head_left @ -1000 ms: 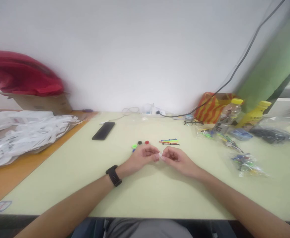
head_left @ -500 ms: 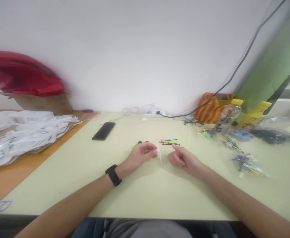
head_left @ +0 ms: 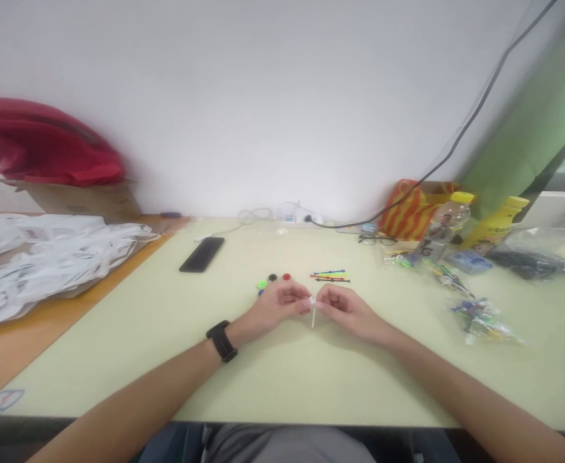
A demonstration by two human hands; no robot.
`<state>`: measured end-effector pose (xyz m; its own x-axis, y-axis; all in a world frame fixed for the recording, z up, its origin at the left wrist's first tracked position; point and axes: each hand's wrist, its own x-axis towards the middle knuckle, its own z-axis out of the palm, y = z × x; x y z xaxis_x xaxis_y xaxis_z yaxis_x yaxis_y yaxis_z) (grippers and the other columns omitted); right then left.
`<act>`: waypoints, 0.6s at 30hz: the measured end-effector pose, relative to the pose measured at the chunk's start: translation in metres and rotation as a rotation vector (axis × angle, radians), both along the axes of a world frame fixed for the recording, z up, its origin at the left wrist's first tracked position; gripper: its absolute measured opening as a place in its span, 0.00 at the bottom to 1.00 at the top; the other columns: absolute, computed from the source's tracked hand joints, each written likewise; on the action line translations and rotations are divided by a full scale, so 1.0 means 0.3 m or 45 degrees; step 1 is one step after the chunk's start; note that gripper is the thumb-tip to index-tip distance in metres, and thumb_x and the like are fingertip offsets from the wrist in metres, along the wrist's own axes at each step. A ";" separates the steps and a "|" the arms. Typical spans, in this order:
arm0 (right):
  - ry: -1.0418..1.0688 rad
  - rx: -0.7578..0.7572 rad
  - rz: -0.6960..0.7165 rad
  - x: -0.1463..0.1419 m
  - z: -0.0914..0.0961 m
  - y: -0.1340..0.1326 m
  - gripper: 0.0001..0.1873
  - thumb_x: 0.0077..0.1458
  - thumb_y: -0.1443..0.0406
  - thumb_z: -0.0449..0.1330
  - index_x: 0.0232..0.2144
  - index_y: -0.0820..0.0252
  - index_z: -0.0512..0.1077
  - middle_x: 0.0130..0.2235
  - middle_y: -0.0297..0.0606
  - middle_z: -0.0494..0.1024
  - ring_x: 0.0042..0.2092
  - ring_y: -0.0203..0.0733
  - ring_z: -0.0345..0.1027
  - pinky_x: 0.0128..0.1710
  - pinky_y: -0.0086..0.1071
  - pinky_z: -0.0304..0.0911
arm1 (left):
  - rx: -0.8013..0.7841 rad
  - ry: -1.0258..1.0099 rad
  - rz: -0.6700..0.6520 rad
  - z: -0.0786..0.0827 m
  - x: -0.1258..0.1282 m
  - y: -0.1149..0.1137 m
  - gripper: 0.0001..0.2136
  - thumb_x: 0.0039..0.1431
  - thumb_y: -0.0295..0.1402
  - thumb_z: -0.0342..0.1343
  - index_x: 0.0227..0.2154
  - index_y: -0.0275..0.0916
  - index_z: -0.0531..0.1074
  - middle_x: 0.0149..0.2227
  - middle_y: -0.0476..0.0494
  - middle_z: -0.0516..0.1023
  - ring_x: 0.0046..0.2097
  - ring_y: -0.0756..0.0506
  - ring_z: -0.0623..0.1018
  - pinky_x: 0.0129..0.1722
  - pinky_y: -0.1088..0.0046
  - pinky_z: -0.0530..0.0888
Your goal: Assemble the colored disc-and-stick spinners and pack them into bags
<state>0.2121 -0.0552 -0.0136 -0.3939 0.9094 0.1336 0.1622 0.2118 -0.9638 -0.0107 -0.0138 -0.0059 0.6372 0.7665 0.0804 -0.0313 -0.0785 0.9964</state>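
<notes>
One in progress, plenty lying loose

So the pale worktop [head_left: 244,379] takes up most of the view, and the action is all near its middle. Both hands are practically meeting there: the left hand [head_left: 278,305] is pinching something tiny between thumb and fingers, and the right hand [head_left: 352,315] has thumb and fingertips pressed onto it from the other side. Over on the right there are clear plastic packets [head_left: 482,319] with more coloured bits inside, apparently not touched so far, can't tell if they're sealed.

Just beyond the hands, some thin arrow-shaped sticks [head_left: 331,278] lie side by side, blue, yellow-green, red and black, no disc on any of them. The little round discs [head_left: 272,278] are clustered left of those, green, black and red, plus a bit of blue partly behind the left hand. Nothing joined up there, by the look of it.

Smallest of the lot is the white piece [head_left: 313,316], right at the meeting fingertips, thin stem pointing down. That one looks partway at best; whether anything's fixed at its top, too small to tell.
</notes>
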 end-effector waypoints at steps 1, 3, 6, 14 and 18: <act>-0.008 0.009 -0.003 0.001 -0.001 0.001 0.22 0.63 0.44 0.61 0.34 0.56 0.72 0.31 0.33 0.69 0.30 0.38 0.56 0.29 0.32 0.52 | 0.007 0.003 0.002 0.000 0.000 -0.001 0.14 0.59 0.42 0.68 0.39 0.36 0.80 0.38 0.40 0.81 0.41 0.45 0.80 0.45 0.68 0.76; -0.022 0.022 -0.006 0.003 -0.001 0.002 0.22 0.63 0.44 0.60 0.34 0.57 0.72 0.31 0.34 0.69 0.30 0.37 0.56 0.29 0.32 0.52 | 0.024 0.007 -0.001 0.002 0.001 -0.003 0.15 0.59 0.43 0.68 0.39 0.35 0.80 0.37 0.40 0.81 0.40 0.45 0.80 0.44 0.68 0.76; -0.040 0.034 0.003 0.004 0.004 -0.002 0.22 0.64 0.44 0.60 0.34 0.57 0.72 0.30 0.34 0.69 0.29 0.37 0.55 0.28 0.32 0.51 | 0.036 -0.002 -0.002 0.006 0.001 -0.005 0.15 0.60 0.43 0.67 0.39 0.35 0.80 0.36 0.40 0.81 0.39 0.45 0.79 0.44 0.68 0.76; 0.175 0.028 -0.143 0.007 0.032 -0.028 0.32 0.64 0.47 0.61 0.65 0.45 0.57 0.32 0.29 0.64 0.29 0.38 0.55 0.30 0.32 0.53 | 0.023 -0.020 0.043 0.004 -0.003 -0.004 0.14 0.60 0.43 0.67 0.39 0.36 0.79 0.37 0.41 0.80 0.40 0.45 0.79 0.46 0.66 0.76; 0.132 -0.059 -0.081 0.020 0.026 -0.016 0.19 0.66 0.47 0.57 0.39 0.54 0.76 0.27 0.31 0.63 0.27 0.37 0.52 0.29 0.33 0.51 | 0.020 -0.023 0.065 -0.006 -0.004 0.002 0.15 0.60 0.43 0.67 0.39 0.36 0.79 0.37 0.41 0.80 0.40 0.45 0.79 0.46 0.66 0.76</act>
<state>0.2181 -0.0599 -0.0057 -0.3214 0.9383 0.1277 0.0727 0.1589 -0.9846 -0.0118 -0.0132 -0.0077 0.5956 0.7965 0.1039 -0.0448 -0.0963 0.9944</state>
